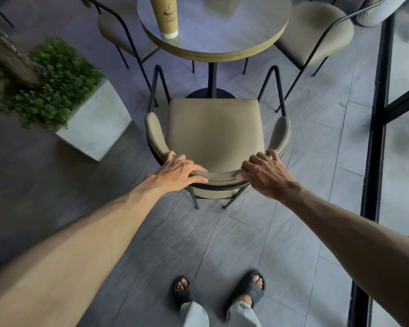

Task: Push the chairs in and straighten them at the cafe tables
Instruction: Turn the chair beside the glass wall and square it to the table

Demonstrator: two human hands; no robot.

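Both hands, left hand and right hand, are curling closed over the curved backrest of an olive padded, black-framed armchair for an even, straight push. The chair is standing short of the round grey-topped cafe table at twelve o'clock, seat not yet tucked under.

planter left; glass partition right

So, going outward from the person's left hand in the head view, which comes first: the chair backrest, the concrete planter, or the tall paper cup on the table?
From the left hand:
1. Chair backrest: the hand grips it, right beneath the fingers.
2. Concrete planter: on the floor, off to the left.
3. Tall paper cup: standing on the round table, ahead beyond the chair seat.
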